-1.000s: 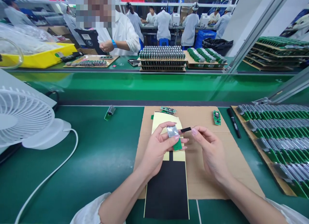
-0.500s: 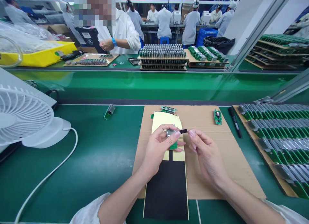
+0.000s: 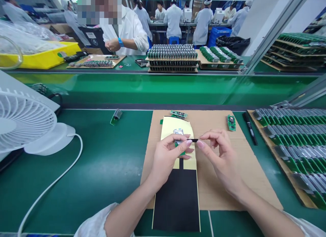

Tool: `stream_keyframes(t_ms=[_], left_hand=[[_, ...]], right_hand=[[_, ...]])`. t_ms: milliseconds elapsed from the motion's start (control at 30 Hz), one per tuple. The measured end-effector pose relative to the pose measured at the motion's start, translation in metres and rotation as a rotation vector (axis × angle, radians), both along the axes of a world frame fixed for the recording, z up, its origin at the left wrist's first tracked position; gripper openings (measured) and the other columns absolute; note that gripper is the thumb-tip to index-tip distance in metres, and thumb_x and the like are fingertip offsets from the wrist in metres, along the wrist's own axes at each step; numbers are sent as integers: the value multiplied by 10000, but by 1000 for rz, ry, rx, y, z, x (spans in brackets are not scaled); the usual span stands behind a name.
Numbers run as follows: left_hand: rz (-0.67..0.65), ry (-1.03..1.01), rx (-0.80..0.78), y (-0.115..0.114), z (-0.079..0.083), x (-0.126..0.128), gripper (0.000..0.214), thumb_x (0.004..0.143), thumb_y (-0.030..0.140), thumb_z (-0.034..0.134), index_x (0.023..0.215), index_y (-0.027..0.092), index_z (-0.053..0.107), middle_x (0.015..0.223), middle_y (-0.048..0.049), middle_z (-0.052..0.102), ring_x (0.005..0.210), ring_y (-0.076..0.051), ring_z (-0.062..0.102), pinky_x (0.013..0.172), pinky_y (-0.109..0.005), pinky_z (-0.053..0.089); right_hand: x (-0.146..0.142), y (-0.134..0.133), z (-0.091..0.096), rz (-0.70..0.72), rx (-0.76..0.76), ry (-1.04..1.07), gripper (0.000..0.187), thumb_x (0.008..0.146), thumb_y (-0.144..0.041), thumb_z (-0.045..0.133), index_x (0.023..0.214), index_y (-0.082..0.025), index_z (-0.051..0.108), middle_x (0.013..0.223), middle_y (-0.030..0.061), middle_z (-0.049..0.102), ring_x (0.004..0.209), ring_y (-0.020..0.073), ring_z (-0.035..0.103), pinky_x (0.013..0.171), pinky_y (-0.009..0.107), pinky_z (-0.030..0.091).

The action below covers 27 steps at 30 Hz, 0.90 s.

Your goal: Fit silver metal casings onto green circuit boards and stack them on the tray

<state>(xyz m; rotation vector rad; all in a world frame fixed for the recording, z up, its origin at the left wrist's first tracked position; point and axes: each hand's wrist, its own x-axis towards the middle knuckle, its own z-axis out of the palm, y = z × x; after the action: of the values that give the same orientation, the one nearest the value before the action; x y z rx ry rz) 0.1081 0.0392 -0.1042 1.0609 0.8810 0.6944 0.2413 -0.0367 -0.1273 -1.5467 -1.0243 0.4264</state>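
Note:
My left hand (image 3: pixel 163 158) is closed around a small green circuit board (image 3: pixel 182 152); a silver block (image 3: pixel 178 132) on it shows above my fingers. A short black adhesive strip (image 3: pixel 194 140) spans the gap between my hands, its left end at my left thumb and forefinger. The thumb and forefinger of my right hand (image 3: pixel 221 155) pinch its other end. Beneath my hands lies a pale yellow backing sheet (image 3: pixel 169 126) whose lower part carries a large black piece (image 3: pixel 175 199). Whether the strip touches the board is hidden by my fingers.
Cardboard (image 3: pixel 229 182) lies under the sheet, with loose boards (image 3: pixel 231 123) on it. At right are a black marker (image 3: pixel 250 128) and a tray of boards (image 3: pixel 287 152). A white fan (image 3: pixel 28 124) stands left. A co-worker (image 3: pixel 127 29) sits beyond the green ledge.
The board has turned in my left hand, so more of its silver block shows. My right fingers have shifted slightly, and the strip now lies level instead of tilted.

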Motion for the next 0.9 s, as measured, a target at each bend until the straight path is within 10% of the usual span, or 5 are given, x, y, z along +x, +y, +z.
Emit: stream_keyframes(t_ms=[200,333,567,900], left_hand=[[-41,-56,-42,-1,-2,0,325,741,245,765,1050,176,693,1064,-91,713,710,-194,722,631,-319,615],[-65,-166,-117,2,-3,0,864,768,165,748,1489,298,290,1047,-79,730,764,-216,739,661,-323,608],[-127,-210,-193,2,-4,0,871,741,88,755,1473,224,304,1321,-168,594,906,-234,722,776,-344,599],[-290,-137,-164,-2,-1,0,549,764,155,737,1240,174,465,1118,-133,670,792,-213,723,665,-332,611]], right_hand=[[5,1,4,-82,35,-91,108,846,-316,661,757,-257,643,794,5,491,766,185,468,682,319,388],[14,2,13,-170,4,17,147,822,-368,665,738,-249,646,787,11,520,753,189,473,689,331,388],[18,5,10,281,-221,520,220,771,-438,727,737,-231,658,792,2,596,763,175,565,729,319,438],[19,4,5,-50,-49,89,125,841,-359,670,903,-254,699,873,14,560,780,168,499,672,311,393]])
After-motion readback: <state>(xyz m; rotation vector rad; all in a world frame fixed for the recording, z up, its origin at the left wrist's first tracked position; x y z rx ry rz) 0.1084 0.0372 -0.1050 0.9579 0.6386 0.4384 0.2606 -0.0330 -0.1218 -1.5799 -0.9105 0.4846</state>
